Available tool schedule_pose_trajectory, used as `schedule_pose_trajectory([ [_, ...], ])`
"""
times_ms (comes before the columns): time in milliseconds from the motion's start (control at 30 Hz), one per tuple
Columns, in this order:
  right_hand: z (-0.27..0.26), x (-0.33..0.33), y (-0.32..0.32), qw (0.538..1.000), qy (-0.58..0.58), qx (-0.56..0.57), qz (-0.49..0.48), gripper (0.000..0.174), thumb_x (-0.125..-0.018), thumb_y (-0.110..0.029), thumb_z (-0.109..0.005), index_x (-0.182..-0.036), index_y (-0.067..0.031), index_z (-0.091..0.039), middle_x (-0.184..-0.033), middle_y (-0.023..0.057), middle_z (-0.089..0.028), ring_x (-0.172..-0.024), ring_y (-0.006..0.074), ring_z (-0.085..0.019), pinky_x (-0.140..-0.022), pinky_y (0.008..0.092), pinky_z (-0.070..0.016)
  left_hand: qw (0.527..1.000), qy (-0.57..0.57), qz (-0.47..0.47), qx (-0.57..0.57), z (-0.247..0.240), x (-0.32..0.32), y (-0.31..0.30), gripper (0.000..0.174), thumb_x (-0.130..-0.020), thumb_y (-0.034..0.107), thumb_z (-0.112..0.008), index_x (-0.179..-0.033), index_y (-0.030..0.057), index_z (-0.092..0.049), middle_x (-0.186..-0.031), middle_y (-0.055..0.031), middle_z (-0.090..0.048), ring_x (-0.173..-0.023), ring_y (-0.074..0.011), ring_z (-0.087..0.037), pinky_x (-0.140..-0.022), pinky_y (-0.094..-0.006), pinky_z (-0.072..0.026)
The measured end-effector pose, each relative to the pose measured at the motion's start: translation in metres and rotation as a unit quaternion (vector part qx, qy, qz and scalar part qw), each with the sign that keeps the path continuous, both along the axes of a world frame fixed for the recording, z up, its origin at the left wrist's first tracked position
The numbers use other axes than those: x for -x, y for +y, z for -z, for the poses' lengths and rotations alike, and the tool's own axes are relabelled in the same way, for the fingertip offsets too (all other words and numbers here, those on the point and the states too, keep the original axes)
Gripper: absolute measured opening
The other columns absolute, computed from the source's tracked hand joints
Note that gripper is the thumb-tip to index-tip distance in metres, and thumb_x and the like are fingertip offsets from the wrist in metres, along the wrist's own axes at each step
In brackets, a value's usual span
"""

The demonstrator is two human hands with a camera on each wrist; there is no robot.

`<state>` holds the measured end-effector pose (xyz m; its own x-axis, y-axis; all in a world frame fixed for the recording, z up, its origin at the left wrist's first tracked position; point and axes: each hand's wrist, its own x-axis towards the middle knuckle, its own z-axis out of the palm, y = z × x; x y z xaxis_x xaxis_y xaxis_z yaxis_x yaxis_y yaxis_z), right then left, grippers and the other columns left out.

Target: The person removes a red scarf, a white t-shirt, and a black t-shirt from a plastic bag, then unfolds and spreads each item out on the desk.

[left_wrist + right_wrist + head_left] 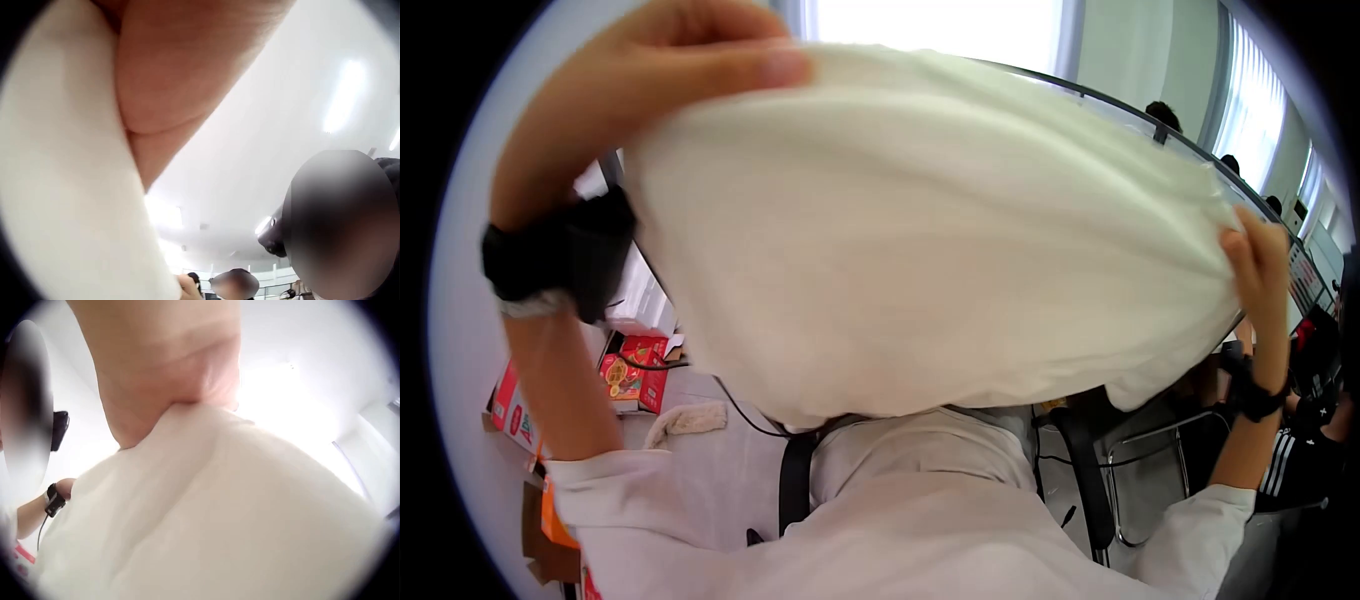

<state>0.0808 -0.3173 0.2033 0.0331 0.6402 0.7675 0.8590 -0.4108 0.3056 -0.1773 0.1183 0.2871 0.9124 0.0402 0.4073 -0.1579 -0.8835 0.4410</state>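
Note:
A cream-white cloth (940, 230) is stretched wide in the air in front of the person's chest, with soft folds running towards the right-hand corner. At its upper left corner the left hand (690, 60) pinches the edge, thumb lying along the near side. The right hand (1260, 260) grips the opposite side, where the fabric bunches at the fingers. From the left wrist, the cloth (69, 162) hangs beside the left hand (181, 69). In the right wrist view the cloth (219, 506) spreads out from under the right hand (169, 381), whose fingertips are hidden.
Behind the cloth runs a dark-edged partition (1090, 92). Red printed boxes (635, 375) and a strip of beige fluffy fabric (687, 422) lie at lower left. A metal-framed chair (1112, 490) stands at lower right, near another person in a black striped garment (1295, 470).

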Motion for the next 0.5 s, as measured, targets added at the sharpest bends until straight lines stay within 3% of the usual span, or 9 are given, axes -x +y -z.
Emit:
schedule_pose_trajectory([
  [33, -0.016, -0.006, -0.015, 0.998, -0.053, 0.010, -0.015, 0.031, -0.100, -0.029, -0.066, -0.104, 0.0018, -0.064, -0.071, 0.0029, -0.057, -0.063, 0.0104, -0.050, -0.058, 0.0270, -0.0410, 0.999, 0.012, 0.000, -0.037, -0.019, 0.010, 0.006, 0.039, -0.095, 0.036, -0.073, -0.116, 0.0034, -0.067, -0.099, -0.0016, -0.069, -0.088, -0.0078, -0.065, -0.080, -0.0233, -0.0527],
  [100, -0.053, -0.009, -0.043, 1.000, 0.010, -0.003, 0.018, 0.041, -0.099, -0.034, -0.068, -0.118, 0.0023, -0.066, -0.089, 0.0023, -0.065, -0.078, 0.0074, -0.058, -0.070, 0.0218, -0.0466, 0.991, -0.044, -0.038, -0.120, -0.049, 0.025, 0.054, 0.048, -0.097, 0.041, -0.070, -0.129, 0.0053, -0.062, -0.108, -0.0059, -0.069, -0.087, -0.0103, -0.066, -0.078, -0.0242, -0.0531],
  [167, -0.094, -0.010, -0.049, 0.999, 0.018, -0.009, 0.049, 0.041, -0.099, -0.033, -0.067, -0.120, 0.0018, -0.066, -0.097, 0.0050, -0.065, -0.084, 0.0117, -0.060, -0.073, 0.0249, -0.0480, 0.984, -0.062, -0.025, -0.164, -0.074, 0.038, 0.031, 0.044, -0.095, 0.035, -0.072, -0.121, -0.0004, -0.065, -0.098, -0.0106, -0.072, -0.079, -0.0139, -0.068, -0.072, -0.0256, -0.0555],
  [200, -0.114, -0.007, -0.044, 0.997, 0.007, -0.009, 0.070, 0.041, -0.098, -0.032, -0.067, -0.122, 0.0016, -0.066, -0.100, 0.0063, -0.065, -0.086, 0.0139, -0.060, -0.074, 0.0264, -0.0487, 0.989, -0.040, -0.034, -0.138, -0.075, 0.040, -0.010, 0.038, -0.093, 0.028, -0.075, -0.109, -0.0066, -0.071, -0.085, -0.0135, -0.075, -0.070, -0.0157, -0.070, -0.066, -0.0259, -0.0577],
  [267, -0.144, 0.003, -0.025, 0.992, -0.017, -0.009, 0.121, 0.042, -0.098, -0.031, -0.067, -0.124, 0.0012, -0.065, -0.108, 0.0090, -0.064, -0.091, 0.0182, -0.062, -0.076, 0.0295, -0.0501, 0.973, -0.016, -0.147, -0.176, -0.089, 0.036, -0.029, 0.040, -0.088, 0.027, -0.080, -0.105, -0.0089, -0.074, -0.087, -0.0165, -0.076, -0.068, -0.0184, -0.069, -0.068, -0.0284, -0.0563],
  [367, -0.175, 0.023, 0.012, 0.975, -0.029, -0.013, 0.220, 0.043, -0.097, -0.029, -0.066, -0.128, 0.0005, -0.064, -0.119, 0.0131, -0.063, -0.099, 0.0247, -0.064, -0.080, 0.0341, -0.0522, 0.943, -0.068, -0.179, -0.273, -0.104, 0.020, 0.003, 0.037, -0.089, 0.025, -0.078, -0.104, -0.0084, -0.075, -0.087, -0.0153, -0.076, -0.073, -0.0178, -0.069, -0.068, -0.0325, -0.0552],
  [500, -0.201, 0.053, 0.049, 0.942, -0.002, -0.010, 0.335, 0.046, -0.096, -0.027, -0.066, -0.133, -0.0003, -0.063, -0.133, 0.0185, -0.062, -0.110, 0.0333, -0.066, -0.085, 0.0402, -0.0550, 0.829, -0.183, -0.286, -0.444, -0.130, -0.001, 0.028, 0.033, -0.091, 0.025, -0.076, -0.100, -0.0075, -0.075, -0.083, -0.0117, -0.074, -0.071, -0.0161, -0.066, -0.066, -0.0340, -0.0531],
])
